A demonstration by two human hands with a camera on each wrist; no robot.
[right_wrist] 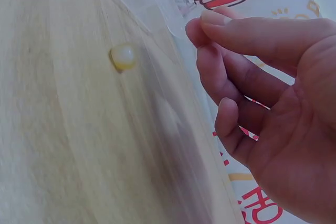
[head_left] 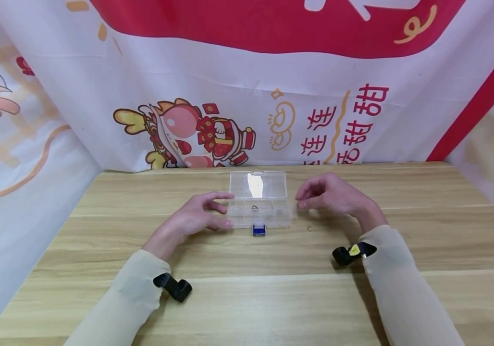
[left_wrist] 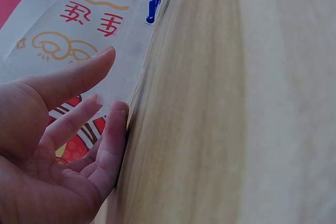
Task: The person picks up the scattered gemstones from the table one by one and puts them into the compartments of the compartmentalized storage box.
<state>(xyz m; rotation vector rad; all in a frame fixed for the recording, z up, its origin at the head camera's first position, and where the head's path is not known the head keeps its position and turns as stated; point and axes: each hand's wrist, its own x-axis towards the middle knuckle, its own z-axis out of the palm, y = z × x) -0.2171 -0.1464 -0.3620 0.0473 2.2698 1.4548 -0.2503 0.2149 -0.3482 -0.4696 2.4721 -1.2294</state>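
A clear plastic compartment box (head_left: pixel 258 220) lies on the table with its transparent lid (head_left: pixel 275 185) raised at the back. One compartment holds a small gold-coloured piece (head_left: pixel 254 207). At the box's left end is my left hand (head_left: pixel 191 216), thumb and fingers apart, fingertips at the box's edge. My right hand (head_left: pixel 331 194) hovers just right of the box, fingers curled; in the right wrist view the thumb and forefinger tips meet, with nothing visible between them. Below it on the table sits a small yellowish round piece (right_wrist: pixel 124 56), ring-like in the head view.
A blue clasp (head_left: pixel 259 230) is at the box's front edge. The wooden table (head_left: pixel 247 298) ends at a printed cloth backdrop (head_left: pixel 238 67), and cloth also hangs at both sides. Each sleeved wrist carries a black camera mount (head_left: pixel 173 287).
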